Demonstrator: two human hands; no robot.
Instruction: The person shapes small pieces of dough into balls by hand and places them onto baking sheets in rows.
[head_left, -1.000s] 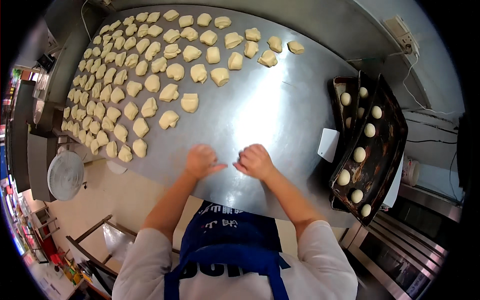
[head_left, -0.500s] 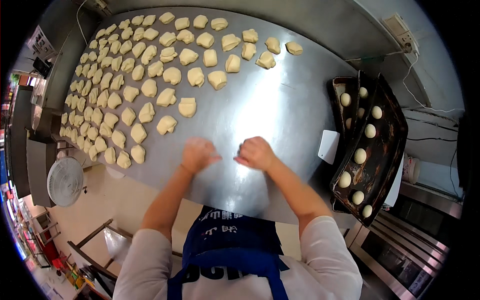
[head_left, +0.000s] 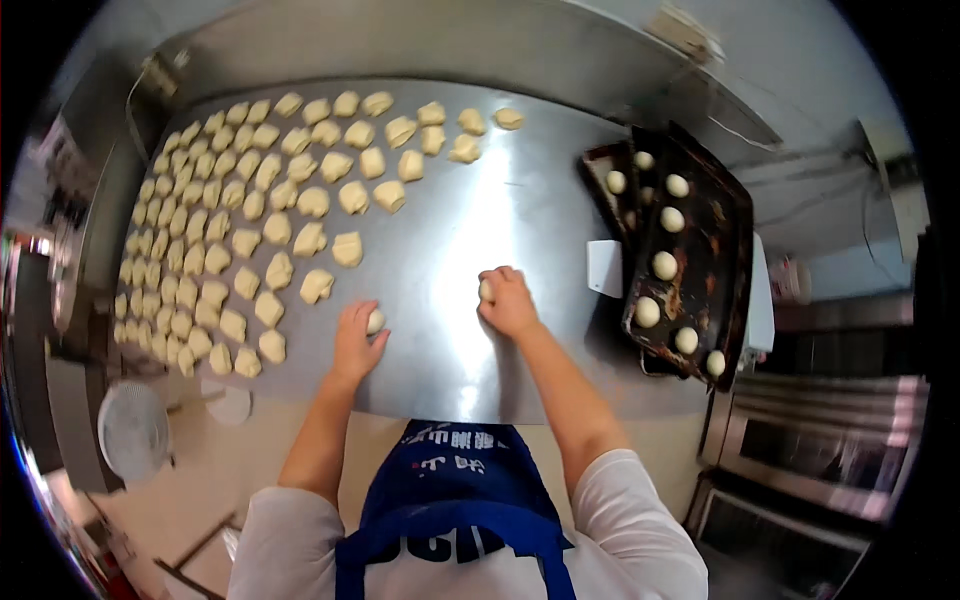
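A: Your left hand cups a dough ball on the steel table, fingers curled.

B: Right hand likewise covers another ball. Both pale, round: no long axis.

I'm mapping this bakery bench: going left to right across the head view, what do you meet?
Round white fan → rows of cut pale dough pieces → left hand → right hand → white plastic scraper → dark baking tray of dough balls.

Steel table, tan floor
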